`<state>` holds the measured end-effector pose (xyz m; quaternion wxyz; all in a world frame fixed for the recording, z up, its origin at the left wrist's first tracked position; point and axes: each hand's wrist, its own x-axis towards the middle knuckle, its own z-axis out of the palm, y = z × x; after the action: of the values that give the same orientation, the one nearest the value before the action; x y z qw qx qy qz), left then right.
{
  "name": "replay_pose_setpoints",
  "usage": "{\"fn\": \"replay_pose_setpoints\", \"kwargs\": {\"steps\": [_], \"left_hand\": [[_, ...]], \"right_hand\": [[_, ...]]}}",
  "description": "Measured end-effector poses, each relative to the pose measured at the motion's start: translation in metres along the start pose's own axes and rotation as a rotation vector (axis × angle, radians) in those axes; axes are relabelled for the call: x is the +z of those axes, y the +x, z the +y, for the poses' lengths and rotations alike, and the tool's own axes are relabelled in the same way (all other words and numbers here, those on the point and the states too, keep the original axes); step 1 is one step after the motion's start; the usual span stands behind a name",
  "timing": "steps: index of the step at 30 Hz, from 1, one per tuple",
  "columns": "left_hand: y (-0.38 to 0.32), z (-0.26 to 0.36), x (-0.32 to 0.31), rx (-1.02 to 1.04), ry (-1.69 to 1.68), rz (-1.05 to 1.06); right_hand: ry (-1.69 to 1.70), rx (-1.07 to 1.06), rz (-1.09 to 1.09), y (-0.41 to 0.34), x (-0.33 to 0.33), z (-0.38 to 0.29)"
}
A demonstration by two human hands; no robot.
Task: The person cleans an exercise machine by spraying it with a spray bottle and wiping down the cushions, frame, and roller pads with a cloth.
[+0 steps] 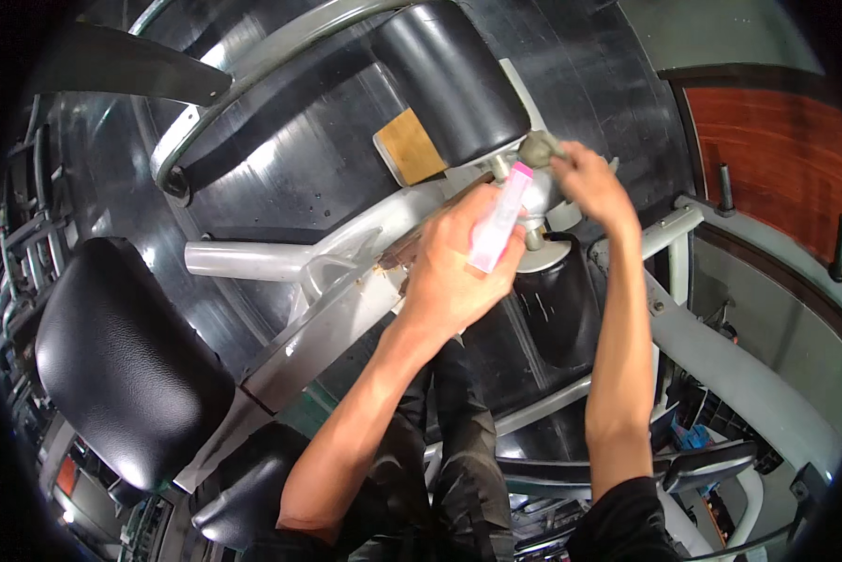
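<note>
A slim pink-and-white object, perhaps a small box or bottle, is gripped in my left hand above the pale metal frame of an exercise machine. My right hand pinches a bunched olive-grey cloth. The cloth lies against the frame at the lower end of a black padded roller; whether it touches the padding cannot be told. Between my hands is a light-coloured metal joint of the machine. On the near side of the joint sits a second black pad with pale scuffs.
A large black seat pad stands at left. A tan board lies beside the roller. A curved metal tube arches at upper left, and a thick grey beam runs along the right. Black flooring lies beneath.
</note>
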<state>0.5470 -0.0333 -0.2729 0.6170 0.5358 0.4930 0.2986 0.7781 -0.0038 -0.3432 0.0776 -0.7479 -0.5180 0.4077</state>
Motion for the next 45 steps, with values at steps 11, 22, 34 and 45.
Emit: {"fn": "replay_pose_setpoints", "kwargs": {"steps": [11,22,34,45], "left_hand": [[0.007,-0.005,-0.012,-0.03,-0.127,0.161],[0.009,0.013,-0.026,0.045,-0.107,0.192],[0.001,0.022,-0.017,0.069,-0.099,0.146],[0.0,0.022,-0.005,-0.016,-0.087,0.119]], "right_hand": [[-0.092,-0.149,0.438,-0.078,0.073,-0.037],[0.012,0.139,0.614,-0.041,0.081,-0.04],[0.141,0.293,0.465,-0.065,0.066,-0.023],[0.461,0.441,0.491,-0.025,0.052,0.028]]}}
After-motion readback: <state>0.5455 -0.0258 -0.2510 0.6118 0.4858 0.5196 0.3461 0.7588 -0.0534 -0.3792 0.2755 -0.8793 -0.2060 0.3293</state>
